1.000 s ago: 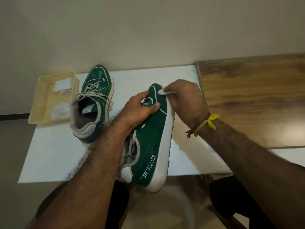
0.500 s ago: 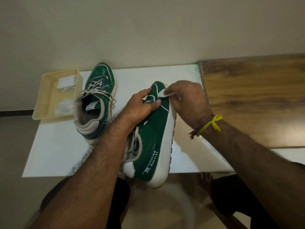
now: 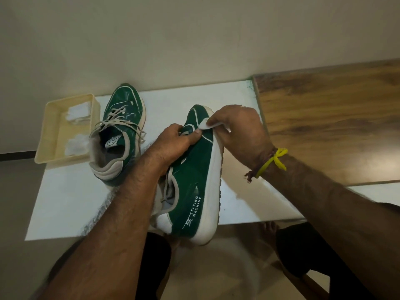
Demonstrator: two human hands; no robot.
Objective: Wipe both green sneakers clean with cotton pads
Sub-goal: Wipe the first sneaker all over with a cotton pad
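Right now my left hand (image 3: 173,144) grips the tilted sneaker (image 3: 194,180) across its laces, fingers and thumb curled over the upper, holding it on its side so the white sole faces right and the printed heel points back toward me. My right hand (image 3: 238,131) is curled round a cotton pad (image 3: 205,126), pinching it and pressing it against the green toe area, close to the white piping near the front of that shoe. A yellow thread band (image 3: 273,161) sits on my right wrist.

Taking the white board (image 3: 71,202) as the landmark: the held sneaker lies over its right half, heel hanging past the near edge. The other sneaker (image 3: 121,135) stands upright on the board's far left part, toe toward the wall, its laces loose. A cream tray (image 3: 46,135) sits at the board's far left corner, just beside that sneaker, with spare cotton pads (image 3: 78,113) inside it. To the right of the board runs a wooden surface (image 3: 329,118), touching the board's right edge.
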